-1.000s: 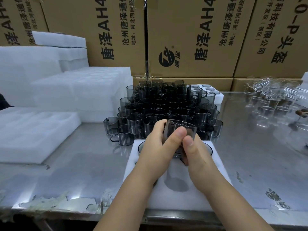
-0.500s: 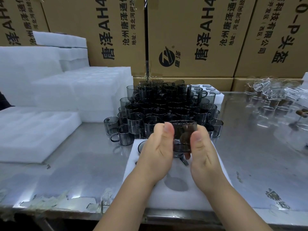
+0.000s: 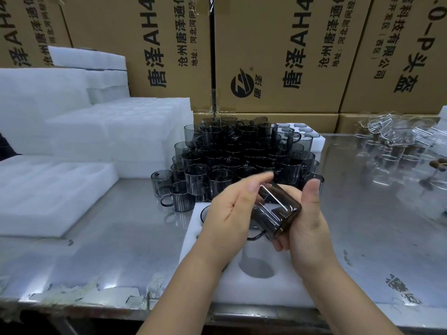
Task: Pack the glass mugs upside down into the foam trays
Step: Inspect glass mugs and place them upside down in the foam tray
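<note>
The smoked glass mug (image 3: 278, 211), upright between two thumbs half a second ago, now lies tipped onto its side in mid-air above the foam tray (image 3: 266, 293) at the near edge of the desk (image 3: 121, 250). The right grip (image 3: 307, 228) cradles the mug from below, fingers curled under the wall and thumb raised alongside. The left grip (image 3: 227, 221) pinches the upper end with its thumb on the near side, while its motion-blurred fingers reach over the far side. The handle hangs beneath. The tilt looks like the middle of a turn-over, since the task wants each mug seated mouth-down, and two hands keep slick glass from slipping during the roll.

Directly under the hands an empty pocket (image 3: 256, 268) waits in the tray. A dark ring (image 3: 205, 213) at the tray's far left corner suggests a mug already seated there.

Behind the tray a tight cluster of loose mugs (image 3: 237, 155) fills the middle of the desk, touching the tray's far edge and leaving little room to swing. Spare foam trays (image 3: 108, 131) are stacked along the left side and clear glassware (image 3: 396, 146) is spread toward the far right corner. Printed cardboard boxes (image 3: 278, 52) wall off the back edge.
</note>
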